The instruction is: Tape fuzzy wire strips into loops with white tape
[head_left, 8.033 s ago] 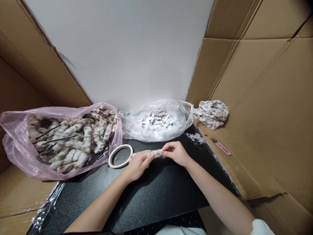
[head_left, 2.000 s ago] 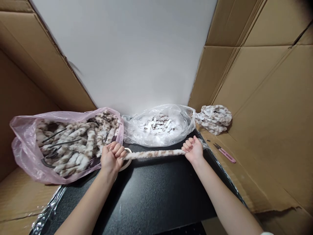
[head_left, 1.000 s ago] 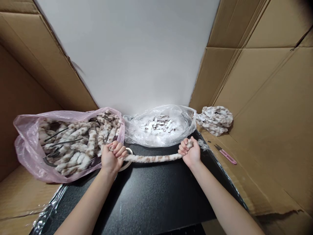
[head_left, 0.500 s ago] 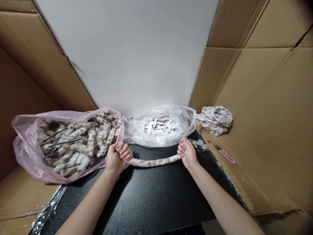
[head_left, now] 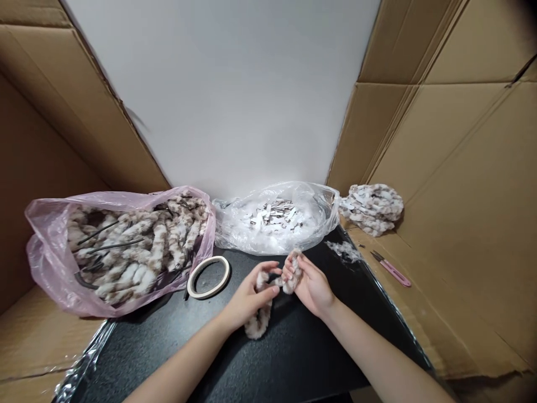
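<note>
A fluffy white-and-brown plush strip (head_left: 258, 324) is bunched between my hands above the black table. My right hand (head_left: 312, 288) is closed around one part, with a tuft standing out above the fingers. My left hand (head_left: 247, 296) holds another part loosely between thumb and fingers, and a loop dangles beneath it. A roll of cream tape (head_left: 193, 284) lies flat to the left of my left hand. Beyond it, an open pink plastic bag (head_left: 46, 246) is full of similar plush strips, several with dark rods sticking out.
A clear plastic bag (head_left: 230, 224) of small white-and-metal pieces lies at the back. Right of it is a bundle of plush strips (head_left: 373, 210). Pink-handled snips (head_left: 392, 270) rest on cardboard at the right. Fluffy scraps (head_left: 344, 252) lie near the table (head_left: 218, 358) edge.
Both hands have come together; the strip, stretched between them before, is now gathered and looped. My left hand has moved right, leaving the tape roll in plain view.
</note>
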Motion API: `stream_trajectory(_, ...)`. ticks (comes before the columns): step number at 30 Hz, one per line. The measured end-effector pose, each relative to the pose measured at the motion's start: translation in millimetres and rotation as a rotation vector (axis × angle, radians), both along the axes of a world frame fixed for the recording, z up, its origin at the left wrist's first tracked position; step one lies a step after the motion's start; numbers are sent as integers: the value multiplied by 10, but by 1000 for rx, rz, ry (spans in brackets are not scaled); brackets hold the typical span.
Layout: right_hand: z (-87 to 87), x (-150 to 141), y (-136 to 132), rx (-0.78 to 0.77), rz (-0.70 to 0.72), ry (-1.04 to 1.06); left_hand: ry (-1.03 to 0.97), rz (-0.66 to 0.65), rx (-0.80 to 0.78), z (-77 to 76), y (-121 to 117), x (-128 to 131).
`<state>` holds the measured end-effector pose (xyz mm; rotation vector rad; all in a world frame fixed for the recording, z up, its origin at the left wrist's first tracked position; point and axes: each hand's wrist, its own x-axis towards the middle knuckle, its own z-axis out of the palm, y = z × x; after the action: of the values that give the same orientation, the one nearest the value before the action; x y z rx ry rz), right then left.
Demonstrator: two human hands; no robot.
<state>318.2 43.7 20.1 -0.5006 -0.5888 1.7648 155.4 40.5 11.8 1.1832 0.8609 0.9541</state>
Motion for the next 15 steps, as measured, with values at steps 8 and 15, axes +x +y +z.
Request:
stream_trajectory(8, -3, 69, -34, 316, -124, -569, 84, -281, -112, -138, -38, 94)
stream_trajectory(15, -1, 123, 44, 253, -148, -637, 124, -28, 4, -84, -9, 22)
